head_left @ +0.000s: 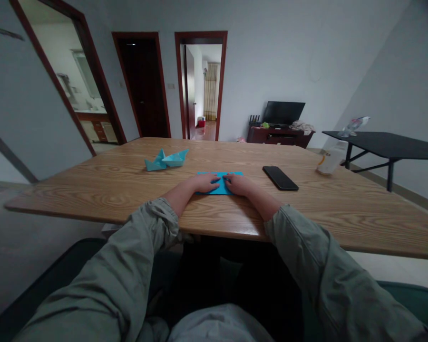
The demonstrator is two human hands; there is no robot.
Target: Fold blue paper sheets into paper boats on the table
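View: head camera, looking down across a wood-grain table (92, 192).
Left hand (204, 183): lying flat on the blue paper sheet (221, 189), not gripping it.
Right hand (237, 185): also flat on the sheet, just beside the left; the two hands are together, fingertips almost touching.
Blue paper sheet: folded flat on the table, mostly under both hands.
Nearby: a blue origami boat (166, 160) ahead and left; a black smartphone (280, 178) right of the right hand; a plastic bottle (331, 158) lying near the far right edge.

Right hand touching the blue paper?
Touching: the head view shows the right hand lying flat on the blue paper, its fingers resting on the sheet.
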